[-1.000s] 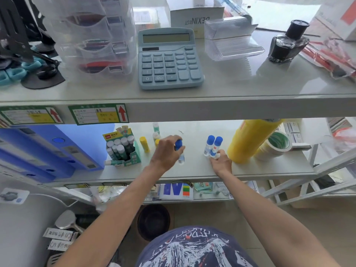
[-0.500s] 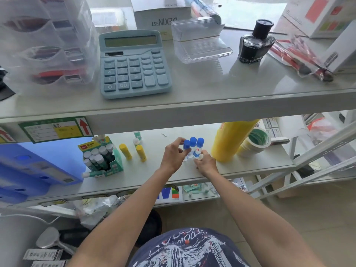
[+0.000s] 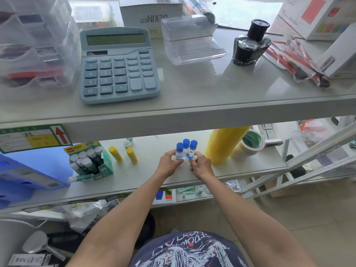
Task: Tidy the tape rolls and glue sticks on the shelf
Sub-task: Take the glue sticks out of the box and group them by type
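Three blue-capped glue sticks [image 3: 186, 149] stand upright in a tight cluster on the lower shelf [image 3: 146, 178]. My left hand [image 3: 169, 164] grips the left stick's base and my right hand [image 3: 200, 165] presses the right stick from the other side. Two yellow glue sticks [image 3: 123, 154] stand further left, with a small green-capped one [image 3: 127, 143] behind them. A green box of grey-capped glue sticks [image 3: 89, 160] sits at the left, one stick [image 3: 80, 178] lying in front of it. A tall yellow tape stack [image 3: 224, 145] and a cream tape roll [image 3: 248, 144] are at the right.
The upper shelf carries a blue calculator [image 3: 115, 64], clear drawers [image 3: 30, 45], a clear holder [image 3: 190, 41], an ink bottle [image 3: 251, 43] and boxes. Blue file boxes [image 3: 25, 174] fill the lower shelf's left end. Clutter lies on the floor below.
My left hand carried a blue-capped stick rightward and set it against the other two. Both hands closed in around the cluster. The camera view shifted right and nearer.
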A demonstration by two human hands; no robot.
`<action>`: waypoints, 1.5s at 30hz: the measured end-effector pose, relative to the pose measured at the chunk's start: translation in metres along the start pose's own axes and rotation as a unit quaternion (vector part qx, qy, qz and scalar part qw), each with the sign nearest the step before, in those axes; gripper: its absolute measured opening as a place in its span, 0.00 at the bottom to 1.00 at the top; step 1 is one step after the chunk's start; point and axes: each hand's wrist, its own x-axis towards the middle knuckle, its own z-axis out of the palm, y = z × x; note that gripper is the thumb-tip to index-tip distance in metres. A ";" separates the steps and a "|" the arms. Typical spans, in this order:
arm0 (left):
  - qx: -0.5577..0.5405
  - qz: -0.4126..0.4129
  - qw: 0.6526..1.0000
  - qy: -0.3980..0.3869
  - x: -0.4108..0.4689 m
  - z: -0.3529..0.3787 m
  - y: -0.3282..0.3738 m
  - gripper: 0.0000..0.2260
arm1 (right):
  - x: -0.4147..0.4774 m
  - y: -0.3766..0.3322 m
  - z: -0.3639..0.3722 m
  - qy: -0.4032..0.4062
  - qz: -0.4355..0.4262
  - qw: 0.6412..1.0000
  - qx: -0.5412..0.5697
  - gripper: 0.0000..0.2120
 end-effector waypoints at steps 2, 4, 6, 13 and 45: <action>0.004 0.001 1.000 0.004 0.004 0.005 0.002 0.15 | 0.001 0.001 -0.003 0.007 -0.002 1.000 0.002 0.04; 0.007 0.011 1.000 0.000 0.007 0.010 0.006 0.15 | 0.001 0.002 -0.005 0.021 0.004 1.000 0.000 0.04; 0.005 0.017 1.000 0.000 0.009 0.014 0.009 0.15 | 0.002 0.005 -0.006 0.029 0.010 1.000 0.000 0.05; 0.019 0.011 1.000 -0.004 0.014 0.014 0.009 0.14 | 0.000 0.001 -0.009 0.038 0.014 0.999 -0.016 0.08; 0.036 -0.035 0.972 0.230 -0.084 -0.086 -0.059 0.08 | -0.031 -0.116 0.106 -0.135 -0.049 0.989 -0.033 0.18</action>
